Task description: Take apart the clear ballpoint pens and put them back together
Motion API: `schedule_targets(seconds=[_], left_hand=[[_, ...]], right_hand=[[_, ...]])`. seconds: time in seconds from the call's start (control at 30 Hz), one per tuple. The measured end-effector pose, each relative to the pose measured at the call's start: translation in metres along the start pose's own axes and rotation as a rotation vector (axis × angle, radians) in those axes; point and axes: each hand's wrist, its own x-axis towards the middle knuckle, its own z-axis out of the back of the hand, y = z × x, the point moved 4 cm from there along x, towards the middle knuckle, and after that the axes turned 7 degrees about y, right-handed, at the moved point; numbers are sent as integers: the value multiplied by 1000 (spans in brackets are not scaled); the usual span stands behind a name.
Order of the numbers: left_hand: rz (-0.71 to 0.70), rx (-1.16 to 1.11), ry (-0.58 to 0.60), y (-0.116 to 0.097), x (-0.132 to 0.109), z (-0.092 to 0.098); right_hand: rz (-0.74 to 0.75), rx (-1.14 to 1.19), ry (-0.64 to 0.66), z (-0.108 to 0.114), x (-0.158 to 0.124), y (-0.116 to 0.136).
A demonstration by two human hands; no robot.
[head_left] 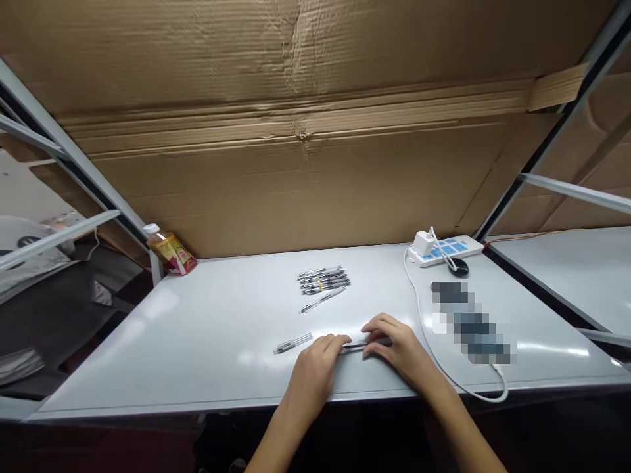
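Note:
Near the front edge of the white table, my two hands are at one pen [353,347], which lies crosswise between them. My left hand [318,364] has its fingers closed on the pen's left end. At the right end, my right hand [394,343] curls thumb and fingers around the pen, covering part of it. A clear pen part [293,343] lies just left of my left hand. Behind the hands, a single clear pen [323,300] rests at a slant in front of a stack of several pens [323,280].
A drink bottle [170,249] leans at the back left. At the back right sit a power strip [446,250] with a white charger [423,244] and a black mouse-like object [458,267]. A white cable [419,309] runs to a blurred-out object [473,322]. Cardboard [296,197] walls the back.

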Motion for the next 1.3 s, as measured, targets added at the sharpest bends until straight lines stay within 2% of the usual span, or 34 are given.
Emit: schedule_targets(seconds=[0.13, 0.4, 0.63, 0.93, 1.3], left_hand=[[-13, -37, 5, -4, 2, -3], [36, -321, -14, -22, 22, -15], [375, -610, -181, 4, 20, 1], [305, -586, -118, -7, 21, 5], [309, -681, -78, -6, 19, 2]], right_hand=[[-4, 40, 25, 0, -1, 4], [1, 104, 53, 2, -1, 6], [-21, -26, -69, 16, 1, 1], [-86, 37, 7, 8, 0, -7], [-35, 90, 39, 8, -5, 3]])
